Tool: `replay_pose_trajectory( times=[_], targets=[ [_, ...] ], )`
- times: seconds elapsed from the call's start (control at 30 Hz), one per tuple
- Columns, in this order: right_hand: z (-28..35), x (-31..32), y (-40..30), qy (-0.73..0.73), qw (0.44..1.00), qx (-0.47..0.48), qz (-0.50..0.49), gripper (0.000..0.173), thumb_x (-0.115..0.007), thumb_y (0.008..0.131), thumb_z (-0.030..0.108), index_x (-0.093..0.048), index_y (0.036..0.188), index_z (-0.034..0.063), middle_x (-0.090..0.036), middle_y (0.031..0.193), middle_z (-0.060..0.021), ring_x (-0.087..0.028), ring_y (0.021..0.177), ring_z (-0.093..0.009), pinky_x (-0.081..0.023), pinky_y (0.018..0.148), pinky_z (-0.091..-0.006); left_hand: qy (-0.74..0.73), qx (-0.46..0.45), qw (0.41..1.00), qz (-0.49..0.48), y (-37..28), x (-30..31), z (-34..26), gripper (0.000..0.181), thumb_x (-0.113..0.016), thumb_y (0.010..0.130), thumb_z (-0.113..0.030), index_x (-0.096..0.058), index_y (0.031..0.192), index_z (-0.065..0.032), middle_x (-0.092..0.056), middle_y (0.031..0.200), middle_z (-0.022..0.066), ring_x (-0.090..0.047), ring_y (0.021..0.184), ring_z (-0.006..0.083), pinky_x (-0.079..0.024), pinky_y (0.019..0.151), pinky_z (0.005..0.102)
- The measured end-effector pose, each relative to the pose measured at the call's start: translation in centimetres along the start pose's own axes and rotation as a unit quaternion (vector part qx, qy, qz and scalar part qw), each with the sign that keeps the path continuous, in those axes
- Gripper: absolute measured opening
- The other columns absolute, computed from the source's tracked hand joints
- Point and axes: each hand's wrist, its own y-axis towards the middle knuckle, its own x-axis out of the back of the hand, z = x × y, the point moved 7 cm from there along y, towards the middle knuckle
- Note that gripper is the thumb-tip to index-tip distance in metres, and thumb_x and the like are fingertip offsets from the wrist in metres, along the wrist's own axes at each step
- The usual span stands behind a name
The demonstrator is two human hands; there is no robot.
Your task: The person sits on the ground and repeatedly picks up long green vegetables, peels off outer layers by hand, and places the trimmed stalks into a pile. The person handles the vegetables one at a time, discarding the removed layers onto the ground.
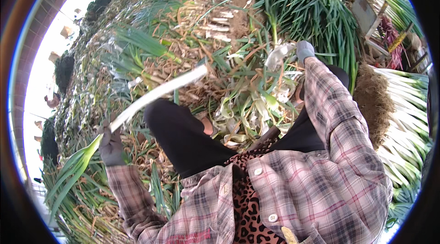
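My left hand [111, 146], in a grey glove, is closed around a long green onion [160, 91] where its white stalk meets the green leaves. The white end points up and to the right, and the leaves hang toward the lower left. My right hand [304, 51], gloved in grey, is stretched forward beside a pale, thin peeled leaf layer [279, 55]; its fingers are mostly hidden, so its hold on this layer is unclear. Between my knees lies a heap of stripped leaves and peelings [240, 106].
Dark green onion leaves [309, 17] lie in a pile ahead on the right. Stacked white stalks [400, 123] with brown roots [373, 106] are at my right. Unpeeled onions [86, 196] cover the left side. A metal-framed object [366, 15] and pink-red strips [393, 43] stand at upper right.
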Motion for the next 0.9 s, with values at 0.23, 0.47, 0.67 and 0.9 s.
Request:
replay_pose_trajectory(
  times=[0.23,0.47,0.67,0.9],
  targets=[
    [15.6,7.0,-8.9,0.172,0.955,0.242,-0.010,0.053,-0.062,0.068,0.007,-0.044,0.117,0.0109,-0.054,0.104,-0.0141,-0.055,0.092,-0.030,-0.044,0.082,-0.0357,-0.142,0.098,0.976,-0.133,1.4,0.0,6.7,0.013,-0.053,0.075,0.007,-0.054,0.084,-0.0022,-0.057,0.099,0.0163,-0.047,0.106,0.0325,-0.041,0.092,0.0474],
    [24.3,15.7,-18.8,0.296,0.779,0.453,-0.317,0.039,-0.059,0.063,0.007,-0.053,0.101,0.0104,-0.051,0.100,-0.0075,-0.046,0.096,-0.026,-0.035,0.087,-0.0378,-0.214,0.132,0.963,-0.102,2.6,-4.2,12.1,0.019,-0.048,0.076,0.011,-0.052,0.090,-0.0002,-0.055,0.102,0.0180,-0.047,0.106,0.0349,-0.041,0.091,0.0499],
    [26.7,15.3,-18.4,0.380,0.770,0.429,-0.281,0.023,-0.061,0.067,0.006,-0.055,0.089,0.0101,-0.055,0.086,-0.0083,-0.051,0.087,-0.029,-0.043,0.075,-0.0362,-0.199,0.123,0.969,-0.078,3.2,-9.1,13.2,0.013,-0.050,0.078,0.007,-0.053,0.090,0.0019,-0.056,0.096,0.0193,-0.055,0.094,0.0324,-0.051,0.080,0.0430],
    [25.7,14.9,-17.6,0.367,0.754,0.441,-0.319,0.014,-0.057,0.059,0.003,-0.051,0.070,0.0094,-0.050,0.070,-0.0084,-0.048,0.070,-0.029,-0.040,0.062,-0.0374,-0.087,0.111,0.987,-0.079,3.9,-9.3,14.8,0.024,-0.053,0.081,-0.006,-0.053,0.101,0.0058,-0.053,0.100,0.0136,-0.052,0.096,0.0256,-0.049,0.079,0.0337]
  ],
)
